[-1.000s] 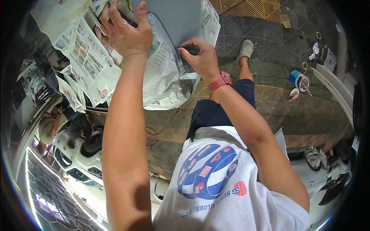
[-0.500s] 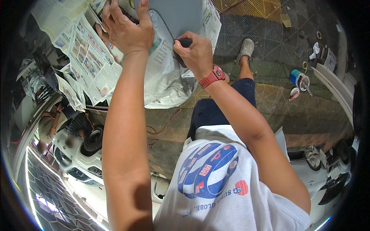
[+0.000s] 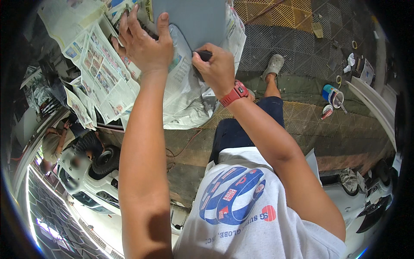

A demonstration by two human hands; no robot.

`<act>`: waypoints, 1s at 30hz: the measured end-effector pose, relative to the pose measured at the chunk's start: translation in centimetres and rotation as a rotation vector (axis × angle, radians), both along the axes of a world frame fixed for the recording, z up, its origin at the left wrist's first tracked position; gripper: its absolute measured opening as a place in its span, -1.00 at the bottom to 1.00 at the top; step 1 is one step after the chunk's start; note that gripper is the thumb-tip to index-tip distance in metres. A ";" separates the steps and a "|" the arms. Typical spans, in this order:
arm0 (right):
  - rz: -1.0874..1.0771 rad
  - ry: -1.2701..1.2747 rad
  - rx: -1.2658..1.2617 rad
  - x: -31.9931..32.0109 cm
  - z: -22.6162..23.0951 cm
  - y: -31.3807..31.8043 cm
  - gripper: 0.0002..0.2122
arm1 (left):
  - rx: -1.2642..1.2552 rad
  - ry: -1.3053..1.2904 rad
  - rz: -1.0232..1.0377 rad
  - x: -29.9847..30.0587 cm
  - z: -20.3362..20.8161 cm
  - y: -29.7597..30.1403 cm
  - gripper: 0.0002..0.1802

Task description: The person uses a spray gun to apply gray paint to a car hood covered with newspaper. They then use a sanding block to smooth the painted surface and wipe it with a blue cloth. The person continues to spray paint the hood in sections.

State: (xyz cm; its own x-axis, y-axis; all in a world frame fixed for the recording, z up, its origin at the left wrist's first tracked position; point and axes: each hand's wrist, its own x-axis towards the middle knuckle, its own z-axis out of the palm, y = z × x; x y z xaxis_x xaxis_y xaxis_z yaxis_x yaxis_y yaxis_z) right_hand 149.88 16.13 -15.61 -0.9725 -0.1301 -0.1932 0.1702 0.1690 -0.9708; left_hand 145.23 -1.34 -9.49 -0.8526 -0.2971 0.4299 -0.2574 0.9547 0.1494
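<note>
**Two hands on one grey panel**

The left hand [image 3: 144,45] lies flat and open on the newspaper masking [image 3: 103,73] beside one grey panel [image 3: 194,19] at the top of the view. The right hand [image 3: 215,69] is closed around one small dark block [image 3: 203,55], touching the panel's lower edge. One red wristwatch [image 3: 234,94] circles that wrist. One blue paint tin [image 3: 331,93] stands well apart on the floor.

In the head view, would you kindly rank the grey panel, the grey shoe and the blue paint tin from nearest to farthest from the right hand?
From the right hand:
1. Grey panel, directly above it, touched by the dark block it grips.
2. Grey shoe, to its right on the floor grating.
3. Blue paint tin, farther right, beyond the shoe.
</note>
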 end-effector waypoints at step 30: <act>-0.326 -0.565 1.038 -1.2 -7.2 70.5 -0.77 | -0.511 -0.289 0.112 -1.2 3.2 2.8 0.07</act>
State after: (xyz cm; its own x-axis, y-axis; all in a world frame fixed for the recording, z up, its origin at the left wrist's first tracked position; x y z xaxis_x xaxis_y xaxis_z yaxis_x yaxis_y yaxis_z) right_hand 148.67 86.63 -22.78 -0.6765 0.5708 -0.4653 0.7029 0.6890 -0.1766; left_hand 144.06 1.41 -6.32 -0.9317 -0.2085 0.2974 -0.3223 0.8520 -0.4126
